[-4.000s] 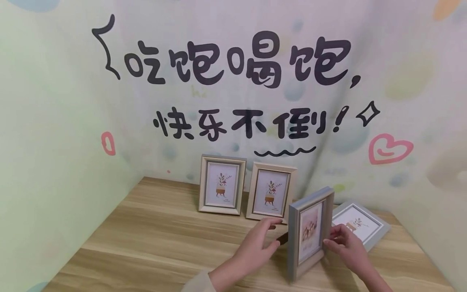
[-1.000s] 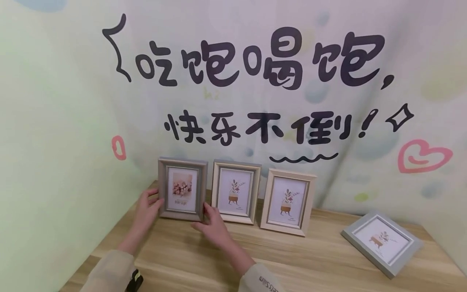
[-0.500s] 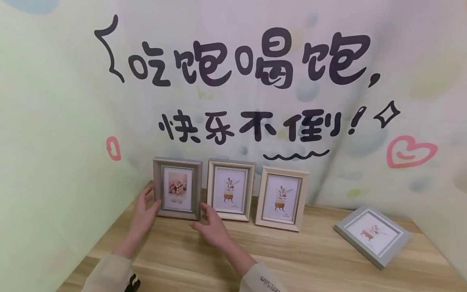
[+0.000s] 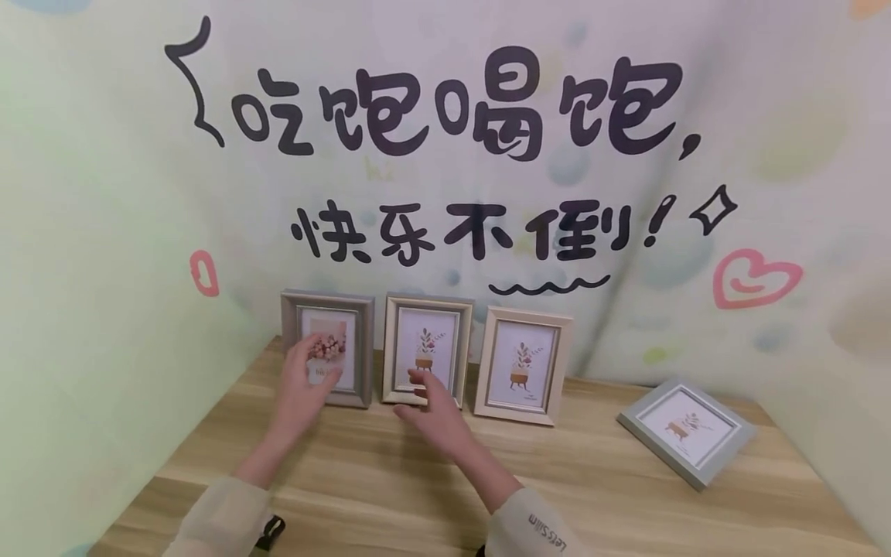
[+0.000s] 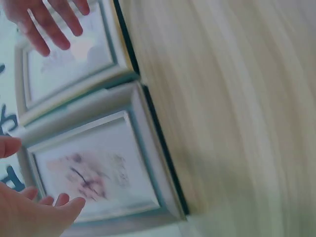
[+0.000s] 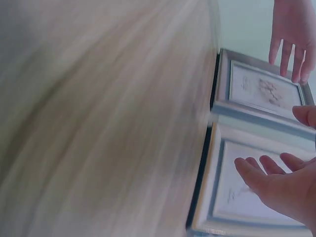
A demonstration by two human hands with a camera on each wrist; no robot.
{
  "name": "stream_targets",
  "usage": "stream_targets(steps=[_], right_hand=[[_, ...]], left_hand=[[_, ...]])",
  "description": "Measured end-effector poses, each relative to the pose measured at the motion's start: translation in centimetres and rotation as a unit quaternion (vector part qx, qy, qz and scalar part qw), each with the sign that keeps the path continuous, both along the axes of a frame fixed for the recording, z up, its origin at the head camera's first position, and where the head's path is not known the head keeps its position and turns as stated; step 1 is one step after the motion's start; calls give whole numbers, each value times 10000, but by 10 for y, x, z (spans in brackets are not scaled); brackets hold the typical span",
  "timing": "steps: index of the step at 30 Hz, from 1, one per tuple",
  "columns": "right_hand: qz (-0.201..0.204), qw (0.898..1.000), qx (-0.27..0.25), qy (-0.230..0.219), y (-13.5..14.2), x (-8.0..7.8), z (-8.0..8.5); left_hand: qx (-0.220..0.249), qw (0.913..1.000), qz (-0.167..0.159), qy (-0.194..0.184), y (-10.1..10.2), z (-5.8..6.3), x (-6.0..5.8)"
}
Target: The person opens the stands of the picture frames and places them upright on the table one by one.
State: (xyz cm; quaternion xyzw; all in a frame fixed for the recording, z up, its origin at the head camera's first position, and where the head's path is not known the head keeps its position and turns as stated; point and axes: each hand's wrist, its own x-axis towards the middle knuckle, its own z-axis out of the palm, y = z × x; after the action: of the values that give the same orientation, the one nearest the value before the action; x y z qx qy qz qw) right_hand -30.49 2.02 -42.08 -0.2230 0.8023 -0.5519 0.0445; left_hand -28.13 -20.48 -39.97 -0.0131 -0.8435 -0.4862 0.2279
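Note:
Three small picture frames stand in a row against the back wall. The leftmost is a grey frame with a pink flower photo. My left hand hovers open in front of it, fingers spread across its picture; contact cannot be told. In the left wrist view the grey frame lies just past my left hand. My right hand is open in front of the middle cream frame, seen close in the right wrist view as the cream frame under my right hand.
A third cream frame stands to the right of the row. A grey frame lies flat near the table's right side. The wooden table meets printed wall cloth at the back and both sides.
The grey flower frame, held upright at the table's right 4 s ago, now stands at the left end of the row. Both hands have let go of its sides and drifted right.

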Motion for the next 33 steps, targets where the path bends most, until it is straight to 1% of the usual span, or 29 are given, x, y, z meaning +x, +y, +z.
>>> stream_targets(steps=[5,9,12,14,17,19,21,25,28,33], right_hand=[[-114,9985,426,323,21,-4,11],[-244,9943,857,581,40,-2,21],[-304,9863,1418,781,54,2,26],[-313,9782,1808,967,63,4,30],[-343,9689,2206,1067,79,6,34],[-364,9656,2338,1074,89,7,36],[-396,9638,2446,982,99,9,38],[-517,9605,2566,938,118,13,39],[-568,9588,2603,983,134,17,38],[-590,9541,2721,1106,158,21,35]], left_hand=[[-157,9987,-427,-224,19,3,-3],[-348,9951,-807,-442,35,1,-2],[-446,9899,-1129,-737,47,-1,2],[-476,9849,-1402,-893,55,-1,4],[-651,9773,-1784,-941,69,0,4],[-786,9730,-1959,-937,78,0,3],[-888,9686,-2107,-978,87,0,3],[-836,9606,-2407,-1108,103,0,3],[-803,9554,-2614,-1116,115,0,2],[-816,9472,-2874,-1164,131,-4,-3]])
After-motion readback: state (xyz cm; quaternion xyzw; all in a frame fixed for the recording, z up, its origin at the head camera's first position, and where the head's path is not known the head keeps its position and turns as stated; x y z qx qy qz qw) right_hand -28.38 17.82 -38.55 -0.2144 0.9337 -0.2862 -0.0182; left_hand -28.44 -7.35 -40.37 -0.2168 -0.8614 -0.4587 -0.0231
